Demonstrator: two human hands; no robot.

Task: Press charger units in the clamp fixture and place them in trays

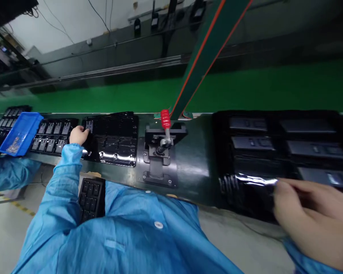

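Observation:
My left hand (78,136) is at the left end of a shiny black moulded tray (114,142). Its fingers are closed at the lower edge of a small dark grey plastic housing (89,126); the fingertips are partly hidden. On the right, my right hand (314,217) hangs over the near part of another black tray (254,167), which holds several larger dark grey plastic housings (253,143). Motion smears its curled fingers, and whether anything is between them does not show. Between the trays stands a clamp fixture (157,152) with a red handle (165,119).
Further left, a black tray of small housings (50,144) lies beside a blue bin (20,133) with small metal parts. A green post (205,57) rises behind the fixture. Beyond runs a green strip (117,97). Another person's blue sleeve (13,173) shows at far left.

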